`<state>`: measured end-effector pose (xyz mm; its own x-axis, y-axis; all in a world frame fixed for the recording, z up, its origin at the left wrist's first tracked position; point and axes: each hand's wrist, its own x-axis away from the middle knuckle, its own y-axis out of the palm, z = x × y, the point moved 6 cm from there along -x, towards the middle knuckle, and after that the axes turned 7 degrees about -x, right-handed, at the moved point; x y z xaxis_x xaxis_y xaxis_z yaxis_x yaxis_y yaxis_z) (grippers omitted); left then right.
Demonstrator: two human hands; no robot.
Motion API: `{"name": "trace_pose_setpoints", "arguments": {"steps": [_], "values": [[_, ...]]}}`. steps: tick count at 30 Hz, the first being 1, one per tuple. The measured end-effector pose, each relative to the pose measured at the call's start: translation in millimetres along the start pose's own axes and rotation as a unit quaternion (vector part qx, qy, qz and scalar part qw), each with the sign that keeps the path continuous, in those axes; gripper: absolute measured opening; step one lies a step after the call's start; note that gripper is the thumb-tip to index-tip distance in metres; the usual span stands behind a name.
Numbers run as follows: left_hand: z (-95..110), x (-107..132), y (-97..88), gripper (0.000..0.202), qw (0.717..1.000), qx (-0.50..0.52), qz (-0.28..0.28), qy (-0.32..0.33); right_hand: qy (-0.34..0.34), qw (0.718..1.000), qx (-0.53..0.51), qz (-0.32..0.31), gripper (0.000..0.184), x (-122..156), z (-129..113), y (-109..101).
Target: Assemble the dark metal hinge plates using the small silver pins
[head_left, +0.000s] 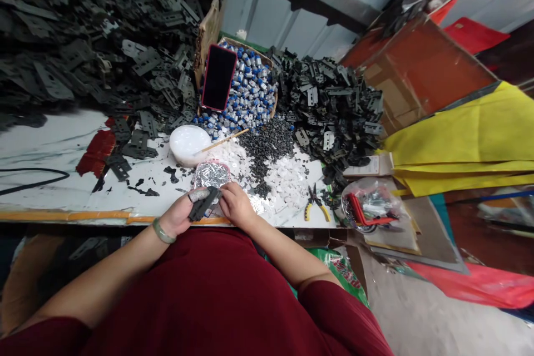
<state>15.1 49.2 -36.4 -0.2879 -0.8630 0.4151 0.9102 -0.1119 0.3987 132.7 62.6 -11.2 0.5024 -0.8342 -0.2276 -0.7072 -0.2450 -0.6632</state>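
Observation:
My left hand [180, 214] grips a dark grey plastic housing [202, 206] over the table's front edge, and a wrap covers one of its fingers. Close beside it, my right hand [237, 204] has its fingertips pinched together at the housing's right end. Whatever sits between those fingertips is too small to make out. Just beyond both hands stands a pink-rimmed dish of small silvery metal pieces [212, 173]. A white round tub [188, 143] is behind it, with a thin wooden stick [225, 140] leaning across its rim.
White discs [287, 181] and small black parts [267, 144] lie in heaps. Yellow-handled pliers [316, 204] rest at the right. A phone [219, 78] leans on a basket of blue-and-white pieces [254, 80]. Dark housings pile up left [100, 55] and right [334, 100].

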Motion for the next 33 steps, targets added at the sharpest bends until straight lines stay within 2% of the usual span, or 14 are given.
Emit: {"name": "trace_pose_setpoints", "arguments": {"steps": [2,3,5,7,9,11,13,18,22,24,26,30,31,33], "values": [[13.1,6.1,1.9,0.018,0.978,-0.184,-0.023,0.098,0.08,0.99,-0.118,0.003,0.02,0.2,11.7,0.5],[21.0,10.6,3.7,0.017,0.941,-0.294,-0.027,0.164,0.133,0.973,-0.19,0.003,0.02,0.3,18.7,0.8],[34.3,21.4,10.0,0.016,0.818,-0.492,-0.02,0.298,0.233,0.916,-0.327,0.0,0.025,1.1,28.7,2.0],[41.1,31.0,16.5,0.018,0.684,-0.612,-0.008,0.398,0.286,0.865,-0.412,-0.024,0.033,1.1,28.8,2.8],[43.3,36.3,21.0,0.02,0.593,-0.666,-0.004,0.453,0.292,0.852,-0.431,-0.058,0.036,-0.1,22.2,1.6],[44.9,38.9,24.0,0.019,0.543,-0.689,-0.005,0.481,0.287,0.864,-0.405,-0.085,0.036,0.1,15.9,0.2],[47.1,41.3,26.9,0.018,0.514,-0.698,-0.006,0.499,0.298,0.868,-0.387,-0.097,0.036,2.5,12.9,0.6],[53.1,45.5,31.9,0.018,0.493,-0.698,-0.019,0.52,0.347,0.824,-0.437,-0.094,0.039,8.9,11.7,3.9],[50.7,45.3,32.9,0.015,0.477,-0.701,-0.037,0.528,0.322,0.868,-0.364,-0.101,0.034,6.5,10.1,-0.8],[49.2,44.7,31.9,0.014,0.485,-0.697,-0.046,0.526,0.314,0.874,-0.354,-0.106,0.036,5.9,9.5,-1.7],[50.6,43.4,28.7,0.011,0.532,-0.674,-0.05,0.51,0.31,0.854,-0.401,-0.119,0.04,6.4,7.4,0.4],[55.5,39.4,20.4,0.01,0.671,-0.575,-0.078,0.461,0.279,0.796,-0.521,-0.127,0.046,6.4,0.2,3.9],[55.6,38.5,19.2,0.011,0.685,-0.564,-0.083,0.454,0.276,0.794,-0.527,-0.122,0.045,6.4,0.0,4.2],[53.9,36.9,17.7,0.01,0.678,-0.578,-0.078,0.447,0.282,0.807,-0.507,-0.11,0.044,6.6,2.5,5.1]]}}
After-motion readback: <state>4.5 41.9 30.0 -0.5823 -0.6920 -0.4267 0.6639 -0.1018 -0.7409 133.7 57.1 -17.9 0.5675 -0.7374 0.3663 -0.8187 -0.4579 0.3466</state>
